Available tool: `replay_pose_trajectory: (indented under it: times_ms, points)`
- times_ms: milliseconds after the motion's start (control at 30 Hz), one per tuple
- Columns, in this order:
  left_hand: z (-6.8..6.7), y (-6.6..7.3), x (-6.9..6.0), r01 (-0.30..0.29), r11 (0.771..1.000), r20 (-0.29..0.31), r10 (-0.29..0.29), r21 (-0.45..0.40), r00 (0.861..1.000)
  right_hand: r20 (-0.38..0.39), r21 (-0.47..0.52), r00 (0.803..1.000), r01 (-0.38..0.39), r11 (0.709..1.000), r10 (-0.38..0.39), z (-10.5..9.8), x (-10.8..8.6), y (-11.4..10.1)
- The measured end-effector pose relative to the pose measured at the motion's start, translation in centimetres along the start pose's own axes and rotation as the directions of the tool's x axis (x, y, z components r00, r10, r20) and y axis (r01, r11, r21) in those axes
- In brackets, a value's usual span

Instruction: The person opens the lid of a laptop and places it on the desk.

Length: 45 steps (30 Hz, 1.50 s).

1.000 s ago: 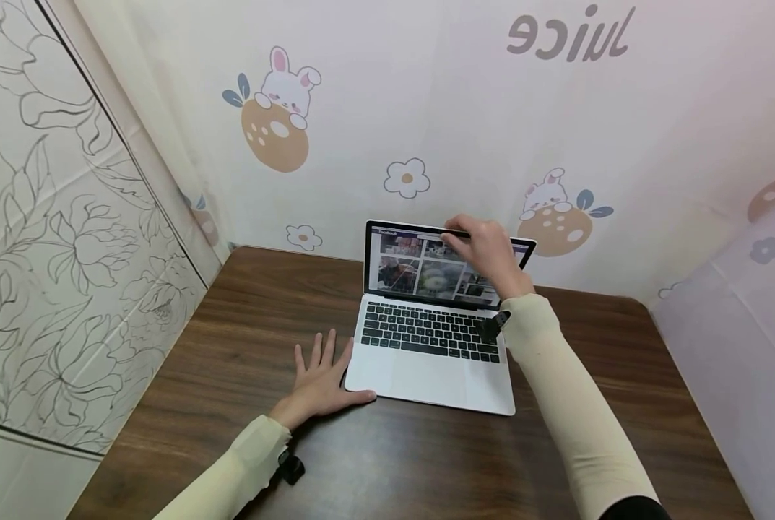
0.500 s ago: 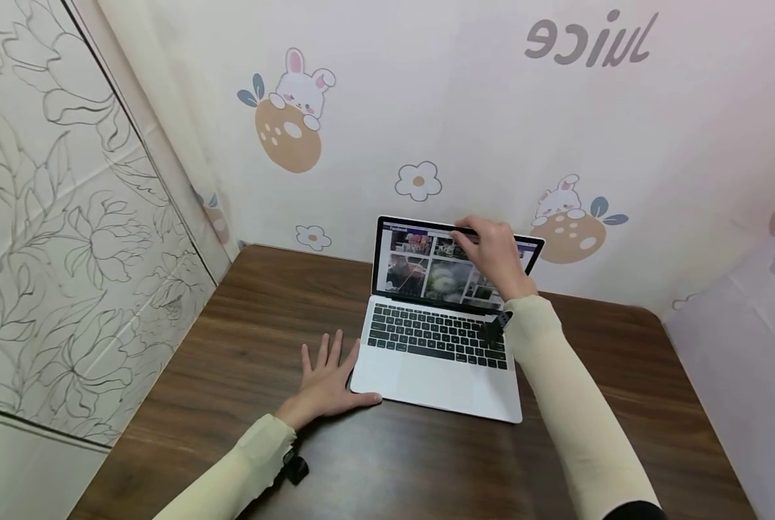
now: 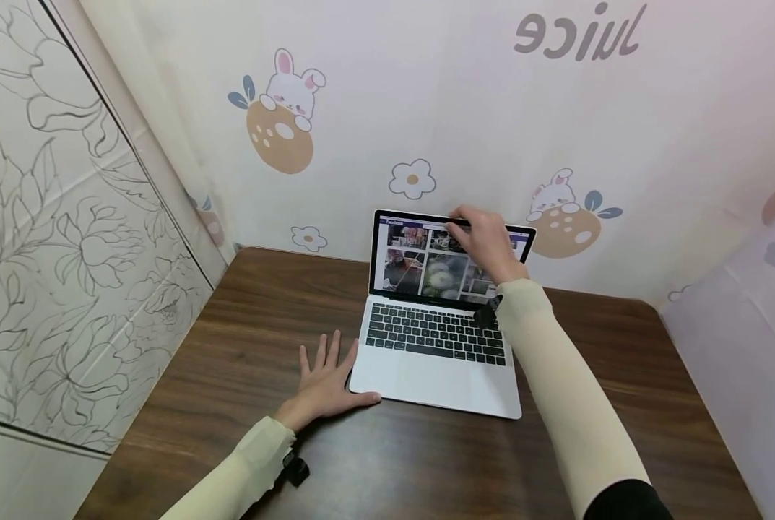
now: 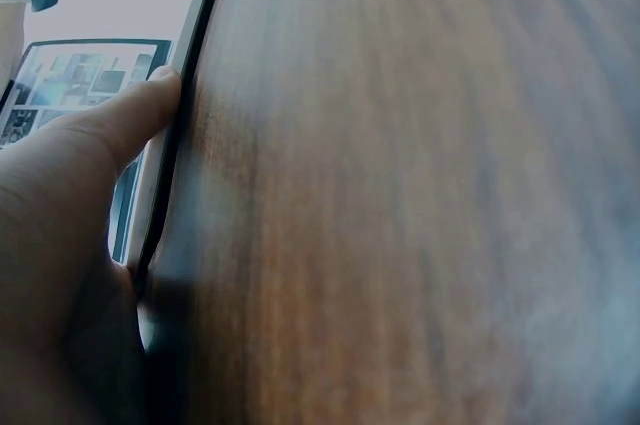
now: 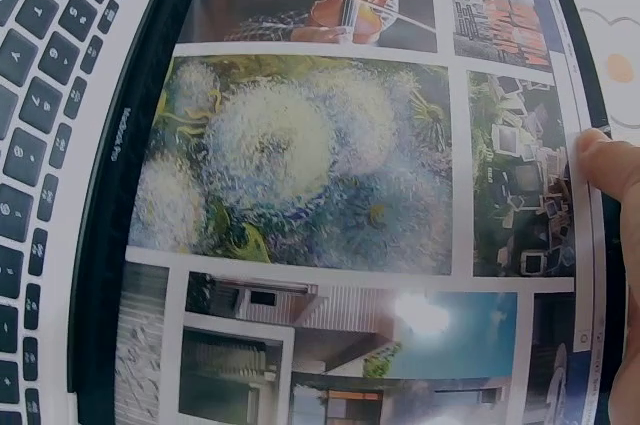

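Observation:
A silver laptop with a black keyboard stands open on the table, its lit screen showing a page of pictures. My right hand pinches the top edge of the screen right of its middle, thumb on the display side and fingers behind. In the right wrist view the thumb presses on the top bezel. My left hand rests spread at the laptop's front left corner. Its forefinger lies by the left side and its thumb along the front edge. The right fingers behind the lid are partly hidden.
The brown wooden table extends around the laptop. Behind it hangs a pale curtain with rabbit and flower prints, close to the table's back edge. A white panel with line-drawn flowers borders the left side.
The screen has tilted a little farther back, with my right hand moving along on its top edge. My left hand keeps its place at the corner. The head view has shifted slightly.

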<state>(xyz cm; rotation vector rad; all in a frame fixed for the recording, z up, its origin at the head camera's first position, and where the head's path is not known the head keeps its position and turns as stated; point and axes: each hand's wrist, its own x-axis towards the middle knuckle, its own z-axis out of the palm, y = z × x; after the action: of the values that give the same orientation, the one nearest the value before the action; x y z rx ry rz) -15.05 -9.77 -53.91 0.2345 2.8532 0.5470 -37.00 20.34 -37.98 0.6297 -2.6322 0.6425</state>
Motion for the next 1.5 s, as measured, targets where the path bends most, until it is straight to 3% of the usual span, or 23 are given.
replay_pose_trajectory:
  times_ms: [400, 733, 1033, 1500]
  points:
    - [0.8, -0.3, 0.1, -0.020, 0.999, -0.023, 0.020, -0.041, 1.000, 0.041, -0.003, 0.999, -0.026, 1.000, 0.026, -0.1, 0.7, 0.4]
    - [0.3, 0.0, 0.0, 0.010, 1.000, 0.003, -0.010, -0.021, 1.000, 0.052, 0.046, 0.998, -0.030, 0.998, 0.028, 0.2, 1.2, 0.8]
    - [-0.1, 0.1, 0.0, -0.005, 1.000, -0.022, 0.005, -0.008, 1.000, 0.066, 0.064, 0.997, -0.051, 0.997, 0.046, 0.4, 1.6, 1.3]
    - [-0.4, 0.3, -0.2, 0.009, 1.000, -0.014, -0.009, 0.003, 1.000, 0.087, 0.060, 0.994, -0.069, 0.996, 0.064, 0.7, 1.8, 1.4]
